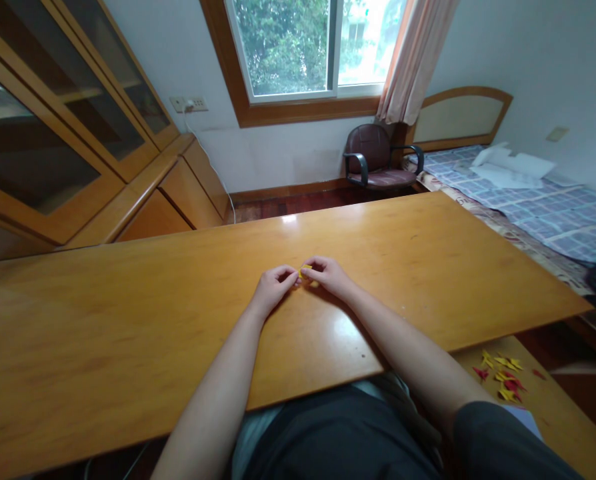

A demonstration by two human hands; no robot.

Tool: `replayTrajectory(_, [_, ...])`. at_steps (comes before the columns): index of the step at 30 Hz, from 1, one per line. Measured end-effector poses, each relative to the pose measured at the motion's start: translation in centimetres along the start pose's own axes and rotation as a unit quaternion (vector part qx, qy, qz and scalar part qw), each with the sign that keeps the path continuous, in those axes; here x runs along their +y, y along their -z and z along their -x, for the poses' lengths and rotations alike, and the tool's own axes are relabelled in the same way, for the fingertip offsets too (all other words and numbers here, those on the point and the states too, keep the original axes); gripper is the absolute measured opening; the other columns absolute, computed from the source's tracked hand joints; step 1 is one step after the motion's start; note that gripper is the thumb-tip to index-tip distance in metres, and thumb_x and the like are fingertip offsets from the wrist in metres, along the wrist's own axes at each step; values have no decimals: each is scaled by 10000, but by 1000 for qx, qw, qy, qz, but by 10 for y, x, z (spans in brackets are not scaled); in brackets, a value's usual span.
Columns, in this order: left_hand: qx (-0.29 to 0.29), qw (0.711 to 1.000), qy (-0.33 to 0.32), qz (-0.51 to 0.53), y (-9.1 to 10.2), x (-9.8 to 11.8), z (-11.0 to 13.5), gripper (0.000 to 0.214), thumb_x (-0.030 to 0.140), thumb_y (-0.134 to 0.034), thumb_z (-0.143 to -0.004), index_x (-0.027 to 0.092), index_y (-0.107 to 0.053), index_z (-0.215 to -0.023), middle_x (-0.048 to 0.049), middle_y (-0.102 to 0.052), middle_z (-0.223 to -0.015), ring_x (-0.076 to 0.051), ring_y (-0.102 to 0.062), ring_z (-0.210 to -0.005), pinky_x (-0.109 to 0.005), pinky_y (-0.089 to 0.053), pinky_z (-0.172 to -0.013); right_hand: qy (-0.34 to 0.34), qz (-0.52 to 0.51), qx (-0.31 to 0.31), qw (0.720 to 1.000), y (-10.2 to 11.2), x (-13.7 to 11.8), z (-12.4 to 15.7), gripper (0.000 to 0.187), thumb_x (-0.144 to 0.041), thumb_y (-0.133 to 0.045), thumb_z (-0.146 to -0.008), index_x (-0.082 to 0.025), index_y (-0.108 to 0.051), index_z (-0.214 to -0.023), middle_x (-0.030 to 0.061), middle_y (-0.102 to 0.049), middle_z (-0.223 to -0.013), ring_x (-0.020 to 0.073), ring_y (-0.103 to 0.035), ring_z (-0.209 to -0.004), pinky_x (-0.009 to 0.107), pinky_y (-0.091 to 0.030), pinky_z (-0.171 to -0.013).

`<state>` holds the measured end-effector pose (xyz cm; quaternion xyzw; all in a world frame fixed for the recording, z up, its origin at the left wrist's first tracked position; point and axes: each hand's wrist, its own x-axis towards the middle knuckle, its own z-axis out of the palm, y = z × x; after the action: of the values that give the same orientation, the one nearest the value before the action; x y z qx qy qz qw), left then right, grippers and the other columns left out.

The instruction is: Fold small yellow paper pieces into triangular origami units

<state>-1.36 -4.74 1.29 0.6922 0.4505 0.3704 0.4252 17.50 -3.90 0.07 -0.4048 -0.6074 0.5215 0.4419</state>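
Our left hand [274, 288] and right hand [327, 275] pinch a small yellow piece [306, 268] over the counter [143, 320], likely because its smallness calls for precision; yellow and red folded figures [507, 395] lie lower at our right.

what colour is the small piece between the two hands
The small piece is yellow; it shows in the head view.
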Motion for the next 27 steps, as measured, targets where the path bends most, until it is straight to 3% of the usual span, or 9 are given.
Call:
replayTrajectory(15, [-33,997,-18,-69,1,2,0,251,374,-576,-852,163,-684,-772,-29,-708,-738,-158,-631,-699,-241,-472,-680,13,87,-8,996,0,-8,2,183,-314,-632,-767,-135,-668,-767,13,-657,-692,121,-569,-634,224,-437,-602])
replayTrajectory(22, [-39,999,11,-14,3,0,1,235,370,-602,-826,162,-648,-726,-8,-677,-679,-139,-590,-643,-225,-445,-626,-52,37,-18,998,0,-15,6,211,-334,-604,-761,-132,-665,-765,4,-645,-635,121,-583,-567,215,-443,-537])
replayTrajectory(27, [-35,998,34,29,5,1,1,223,364,-622,-798,160,-635,-708,-5,-665,-653,-140,-590,-622,-236,-451,-628,-59,17,-14,998,4,-17,4,248,-373,-600,-771,-138,-668,-728,3,-639,-611,120,-564,-549,221,-422,-532])
